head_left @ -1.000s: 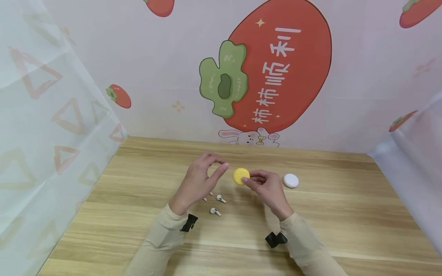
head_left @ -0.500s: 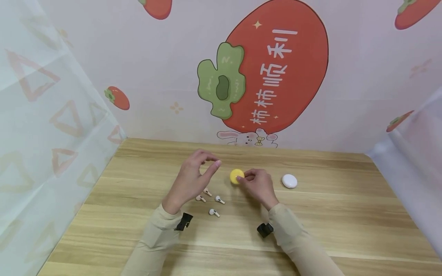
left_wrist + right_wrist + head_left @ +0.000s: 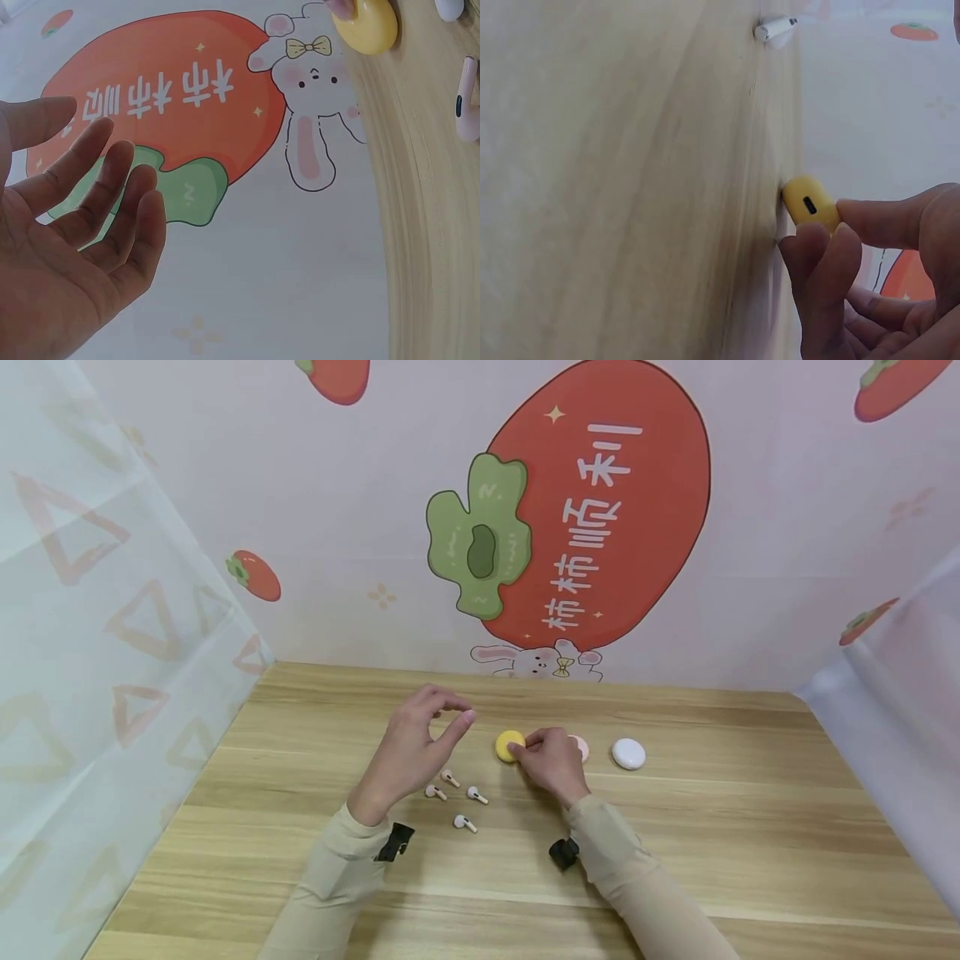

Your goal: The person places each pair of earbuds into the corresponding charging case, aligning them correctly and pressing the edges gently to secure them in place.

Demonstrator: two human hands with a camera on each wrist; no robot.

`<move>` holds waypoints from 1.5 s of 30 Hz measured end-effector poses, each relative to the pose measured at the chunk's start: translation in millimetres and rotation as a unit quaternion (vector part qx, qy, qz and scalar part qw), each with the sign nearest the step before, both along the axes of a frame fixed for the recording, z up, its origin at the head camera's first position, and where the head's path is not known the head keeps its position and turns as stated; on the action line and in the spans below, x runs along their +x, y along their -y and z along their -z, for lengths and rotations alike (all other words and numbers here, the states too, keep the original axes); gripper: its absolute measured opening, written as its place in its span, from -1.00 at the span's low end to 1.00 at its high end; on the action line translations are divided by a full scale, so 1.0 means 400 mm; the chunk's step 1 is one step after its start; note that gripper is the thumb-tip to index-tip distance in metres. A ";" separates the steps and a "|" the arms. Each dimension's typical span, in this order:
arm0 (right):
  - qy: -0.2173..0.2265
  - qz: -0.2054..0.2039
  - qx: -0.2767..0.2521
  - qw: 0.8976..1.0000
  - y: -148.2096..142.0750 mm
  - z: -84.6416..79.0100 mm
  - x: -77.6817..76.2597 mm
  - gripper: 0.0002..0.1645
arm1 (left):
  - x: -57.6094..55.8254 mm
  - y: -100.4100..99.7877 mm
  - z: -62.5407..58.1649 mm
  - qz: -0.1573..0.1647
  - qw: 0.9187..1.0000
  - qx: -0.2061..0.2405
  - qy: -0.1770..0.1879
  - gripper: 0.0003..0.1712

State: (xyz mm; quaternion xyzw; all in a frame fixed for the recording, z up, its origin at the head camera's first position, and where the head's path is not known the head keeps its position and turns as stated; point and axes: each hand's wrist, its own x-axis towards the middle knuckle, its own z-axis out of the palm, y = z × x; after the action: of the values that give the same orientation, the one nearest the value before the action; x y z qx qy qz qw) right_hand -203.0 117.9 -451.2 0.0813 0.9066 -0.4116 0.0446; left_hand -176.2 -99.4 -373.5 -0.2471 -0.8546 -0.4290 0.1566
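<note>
My right hand (image 3: 553,764) pinches a round yellow earbud charging case (image 3: 510,746) between thumb and fingers. In the right wrist view a dark port slot shows on the rim of the yellow case (image 3: 808,204), and one edge meets the wooden table. To its left my left hand (image 3: 411,743) hovers with relaxed, bent fingers and holds nothing; the left wrist view shows the bare palm of this left hand (image 3: 82,225). Several white earbuds (image 3: 465,822) lie loose on the table below and right of the left hand.
Right of my right hand lies a round white case (image 3: 628,753). A pale pink round case (image 3: 579,748) is partly hidden behind that hand. The wooden table (image 3: 712,860) ends at a printed cloth backdrop (image 3: 360,635).
My right hand has moved slightly left and lowered the yellow case to the table, uncovering part of the pink case. The left hand has drifted a little left, exposing more earbuds.
</note>
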 end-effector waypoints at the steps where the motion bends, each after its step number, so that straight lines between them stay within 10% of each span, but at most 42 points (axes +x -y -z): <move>1: 0.005 0.001 0.000 1.000 0.000 0.001 -0.002 -0.64 | 0.000 0.000 0.000 0.000 1.000 0.000 -0.001 -0.81; 45: 0.070 -0.006 -0.068 0.995 0.010 -0.002 -0.028 -0.68 | -0.007 -0.001 0.007 0.011 1.000 -0.002 0.001 -0.85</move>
State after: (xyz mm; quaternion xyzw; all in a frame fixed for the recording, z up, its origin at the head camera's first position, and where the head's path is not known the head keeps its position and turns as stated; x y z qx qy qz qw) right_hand -214.3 113.7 -450.3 0.1013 0.8717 -0.4652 0.1158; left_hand -178.8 -99.0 -376.4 -0.2564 -0.8528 -0.4293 0.1510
